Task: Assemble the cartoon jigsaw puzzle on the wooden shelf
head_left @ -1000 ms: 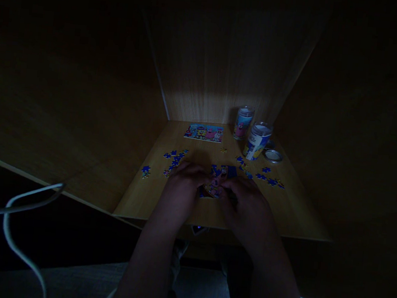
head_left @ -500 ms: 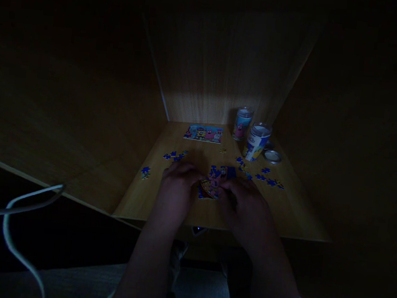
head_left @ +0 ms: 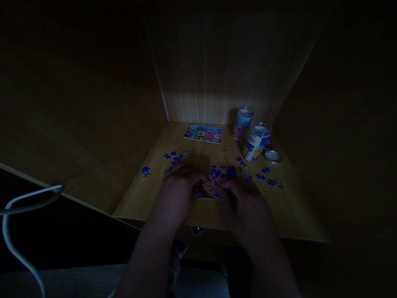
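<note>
A partly joined jigsaw puzzle [head_left: 210,187] with pink, brown and blue parts lies flat near the front of the wooden desk. At its left edge, my left hand [head_left: 180,184] is closed, thumb and forefinger against the puzzle. My right hand [head_left: 245,198] is closed in a pinch over the right side, its fingertips on the puzzle pieces there. Dim light and the fingers hide exactly which pieces are gripped. Loose puzzle pieces [head_left: 178,158] lie just beyond my left hand, and more loose pieces [head_left: 271,182] lie to the right of my right hand.
A cartoon picture card [head_left: 203,133] lies at the back of the desk [head_left: 144,204]. Two clear-topped cans [head_left: 243,124] with printed labels stand at back right, beside a round metal lid [head_left: 272,156]. Wooden panels enclose the desk. A white cable [head_left: 8,231] hangs at lower left.
My left hand has shifted slightly, uncovering more of the loose pieces behind it. My right hand stays almost still at the puzzle's right side.
</note>
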Tool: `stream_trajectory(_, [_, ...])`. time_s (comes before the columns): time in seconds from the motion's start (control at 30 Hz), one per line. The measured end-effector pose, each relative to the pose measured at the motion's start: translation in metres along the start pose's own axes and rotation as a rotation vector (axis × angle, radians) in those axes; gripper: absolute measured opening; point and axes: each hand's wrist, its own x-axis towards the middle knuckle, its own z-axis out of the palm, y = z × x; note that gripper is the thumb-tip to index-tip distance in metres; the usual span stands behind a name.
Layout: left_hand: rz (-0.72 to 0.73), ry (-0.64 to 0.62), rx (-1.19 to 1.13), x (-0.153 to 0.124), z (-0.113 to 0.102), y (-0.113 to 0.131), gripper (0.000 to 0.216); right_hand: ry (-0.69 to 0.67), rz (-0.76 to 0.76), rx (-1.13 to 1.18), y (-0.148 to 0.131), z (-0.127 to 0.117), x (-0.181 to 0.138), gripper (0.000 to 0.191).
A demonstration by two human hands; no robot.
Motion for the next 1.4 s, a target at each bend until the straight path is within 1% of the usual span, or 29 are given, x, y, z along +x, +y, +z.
stream_trajectory(0.1, [0.012, -0.010, 0.008, 0.001, 0.000, 0.000, 0.044, 0.004, -0.002, -0.001, 0.000, 0.000, 0.000, 0.008])
stream_trajectory(0.33, [0.027, -0.034, 0.028, 0.001, 0.000, 0.000, 0.043, 0.015, -0.011, -0.011, -0.002, 0.000, 0.000, 0.009])
stream_trajectory(0.53, [-0.020, -0.031, 0.041, 0.002, -0.001, 0.003, 0.036, 0.006, -0.005, -0.003, -0.001, 0.000, 0.000, 0.009])
stream_trajectory(0.77, [-0.031, -0.013, 0.072, 0.002, 0.000, 0.005, 0.033, 0.010, -0.009, -0.002, 0.001, 0.001, -0.001, 0.009])
stream_trajectory(1.2, [-0.034, -0.094, 0.081, 0.004, -0.005, 0.010, 0.038, 0.024, -0.019, 0.000, 0.001, 0.001, -0.001, 0.008])
stream_trajectory(1.3, [-0.020, -0.074, 0.087, 0.003, -0.004, 0.011, 0.037, 0.023, -0.026, -0.006, 0.001, 0.001, -0.001, 0.009])
stream_trajectory(1.4, [-0.035, 0.008, 0.108, -0.001, -0.008, 0.007, 0.039, 0.021, -0.019, -0.009, 0.000, 0.001, -0.001, 0.010])
